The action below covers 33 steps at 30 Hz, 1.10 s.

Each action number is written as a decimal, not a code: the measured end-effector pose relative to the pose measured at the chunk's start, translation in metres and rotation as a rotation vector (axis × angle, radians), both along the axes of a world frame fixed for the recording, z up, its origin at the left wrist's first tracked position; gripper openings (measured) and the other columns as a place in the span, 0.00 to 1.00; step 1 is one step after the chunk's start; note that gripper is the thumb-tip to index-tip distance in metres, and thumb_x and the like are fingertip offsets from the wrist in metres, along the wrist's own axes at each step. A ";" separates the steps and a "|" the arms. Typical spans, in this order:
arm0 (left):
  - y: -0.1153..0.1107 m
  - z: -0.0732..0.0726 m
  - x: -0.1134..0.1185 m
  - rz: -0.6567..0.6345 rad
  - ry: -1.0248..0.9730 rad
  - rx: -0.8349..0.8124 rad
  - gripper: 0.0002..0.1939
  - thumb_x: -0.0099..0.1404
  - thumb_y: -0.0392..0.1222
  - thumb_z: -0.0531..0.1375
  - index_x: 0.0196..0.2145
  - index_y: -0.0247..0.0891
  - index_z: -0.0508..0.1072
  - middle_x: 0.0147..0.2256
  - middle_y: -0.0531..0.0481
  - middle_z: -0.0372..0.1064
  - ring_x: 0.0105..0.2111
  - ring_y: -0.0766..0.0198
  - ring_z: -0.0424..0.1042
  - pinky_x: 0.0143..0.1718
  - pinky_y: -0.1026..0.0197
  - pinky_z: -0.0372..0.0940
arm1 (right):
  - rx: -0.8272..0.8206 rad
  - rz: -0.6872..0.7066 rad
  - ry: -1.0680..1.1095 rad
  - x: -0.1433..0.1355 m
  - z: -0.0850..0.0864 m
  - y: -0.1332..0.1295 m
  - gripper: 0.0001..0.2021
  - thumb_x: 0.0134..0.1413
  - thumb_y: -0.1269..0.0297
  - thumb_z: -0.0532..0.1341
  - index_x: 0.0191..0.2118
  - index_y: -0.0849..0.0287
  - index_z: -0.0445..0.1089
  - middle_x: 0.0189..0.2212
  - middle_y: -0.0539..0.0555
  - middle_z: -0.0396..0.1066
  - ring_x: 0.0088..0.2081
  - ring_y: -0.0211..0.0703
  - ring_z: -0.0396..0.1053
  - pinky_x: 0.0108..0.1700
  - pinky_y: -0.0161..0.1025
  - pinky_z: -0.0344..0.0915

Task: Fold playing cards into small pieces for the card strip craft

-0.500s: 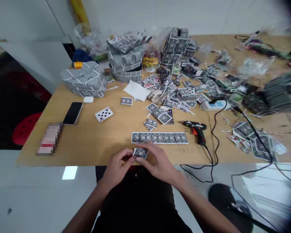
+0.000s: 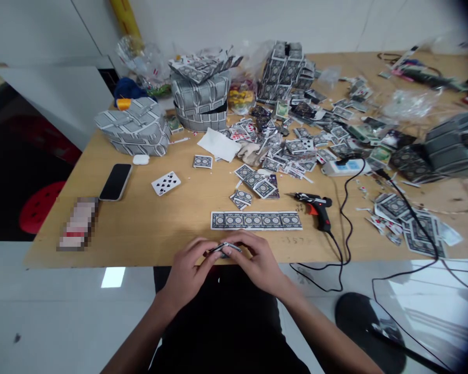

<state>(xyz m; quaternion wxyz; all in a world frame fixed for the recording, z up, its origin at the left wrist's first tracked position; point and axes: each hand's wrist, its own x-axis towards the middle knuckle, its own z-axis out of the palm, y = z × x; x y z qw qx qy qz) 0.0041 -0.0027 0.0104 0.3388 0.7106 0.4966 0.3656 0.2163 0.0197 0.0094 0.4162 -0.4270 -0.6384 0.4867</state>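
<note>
Between my fingertips, over the table's front edge, is a patterned playing card piece [image 2: 226, 247], bent up along its middle and partly covered by my fingers. My left hand [image 2: 190, 266] pinches its left side, and my right hand [image 2: 257, 259] grips the right side. Just beyond my hands lies a flat strip of joined card pieces [image 2: 256, 221]. A black glue gun [image 2: 315, 208] with an orange trigger rests to the strip's right. Loose folded cards [image 2: 242, 197] lie behind the strip. One card [image 2: 166, 183] sits face up on the left, and a small folded card [image 2: 202, 161] is farther back.
At the left are a phone [image 2: 116, 182], a white case [image 2: 141, 159] and a grey woven box [image 2: 136, 130]. A larger woven box [image 2: 200, 98] stands behind. Card scraps [image 2: 292, 140] cover the back middle. A power strip [image 2: 347, 166] and black cables [image 2: 345, 208] are at right.
The card piece lay flatter between my hands before; now its middle is bent upward with my thumbs and fingers closer around it. The other things have stayed in place.
</note>
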 end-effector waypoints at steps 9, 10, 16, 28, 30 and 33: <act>-0.004 -0.002 -0.001 0.131 -0.038 0.101 0.10 0.72 0.39 0.67 0.51 0.43 0.79 0.44 0.49 0.83 0.41 0.61 0.82 0.44 0.61 0.75 | -0.004 -0.029 0.060 0.001 0.000 -0.005 0.05 0.68 0.61 0.70 0.47 0.50 0.81 0.42 0.53 0.83 0.42 0.44 0.78 0.46 0.41 0.73; -0.005 -0.002 -0.001 0.142 -0.047 0.112 0.09 0.71 0.39 0.68 0.49 0.43 0.79 0.42 0.50 0.82 0.40 0.62 0.82 0.43 0.61 0.75 | -0.005 -0.036 0.071 0.001 -0.001 -0.006 0.05 0.68 0.61 0.70 0.47 0.50 0.81 0.42 0.53 0.83 0.43 0.44 0.79 0.47 0.41 0.74; -0.004 0.001 -0.002 0.125 -0.065 0.165 0.05 0.72 0.37 0.67 0.45 0.43 0.80 0.39 0.52 0.81 0.38 0.65 0.81 0.41 0.64 0.74 | -0.060 -0.048 0.120 -0.001 -0.003 -0.009 0.06 0.67 0.60 0.70 0.47 0.50 0.81 0.42 0.53 0.83 0.43 0.43 0.80 0.47 0.40 0.76; -0.001 0.005 -0.002 0.101 -0.041 0.171 0.06 0.72 0.36 0.67 0.45 0.44 0.81 0.38 0.52 0.81 0.37 0.64 0.81 0.40 0.63 0.76 | -0.071 -0.056 0.117 0.000 -0.006 -0.010 0.05 0.67 0.60 0.70 0.45 0.52 0.81 0.40 0.53 0.83 0.42 0.44 0.81 0.47 0.41 0.77; -0.002 0.005 -0.003 0.096 -0.042 0.165 0.06 0.72 0.36 0.67 0.45 0.44 0.81 0.38 0.52 0.82 0.37 0.64 0.81 0.40 0.63 0.76 | -0.077 -0.059 0.113 0.000 -0.006 -0.010 0.05 0.67 0.60 0.70 0.44 0.52 0.81 0.39 0.53 0.83 0.41 0.44 0.80 0.45 0.41 0.77; -0.002 0.005 -0.003 0.094 -0.038 0.144 0.05 0.72 0.37 0.67 0.45 0.44 0.81 0.38 0.51 0.82 0.37 0.64 0.82 0.40 0.62 0.76 | -0.099 -0.063 0.112 -0.001 -0.005 -0.010 0.05 0.67 0.59 0.71 0.43 0.53 0.81 0.38 0.53 0.83 0.40 0.44 0.80 0.44 0.41 0.76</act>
